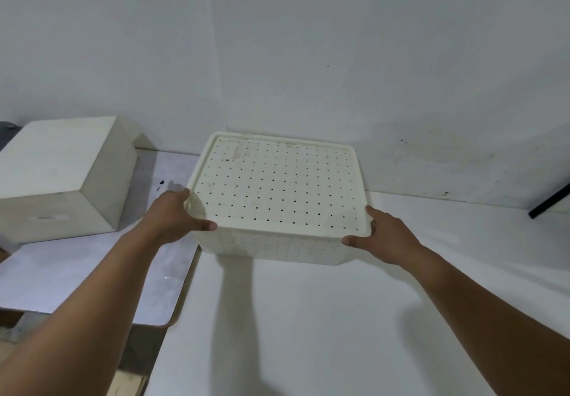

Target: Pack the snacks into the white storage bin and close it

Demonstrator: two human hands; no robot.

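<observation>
White storage bin [271, 246] sits on the white desk [308, 318], close to the wall [308, 41] behind it. Perforated lid [277, 186] is seated on top of the bin; its rim lines up with the bin's edge all round as far as can be seen. The contents are hidden under the lid, so snacks inside cannot be confirmed.

Left hand [172, 213] is at the bin's near-left corner. Thumb lies along the lid's front edge, the other fingers curl round the left side of the rim: it grips the lid and bin edge there.

Right hand [385, 232] is at the bin's near-right corner. Thumb presses the front corner of the lid, index finger runs up along the right rim; the remaining fingers are hidden behind the hand. It reads as a grip on the lid corner. Both forearms reach in from the near side of the bin.

Left of the bin: a pale rectangular box [61, 173] stands on a lower grey surface [92, 272] that butts against the desk's left edge, well apart from the bin. A small dark mark shows on that surface between the box and the bin.

Right of the bin, at the wall: a black bar [550, 200], tilted, only partly in view.
</observation>
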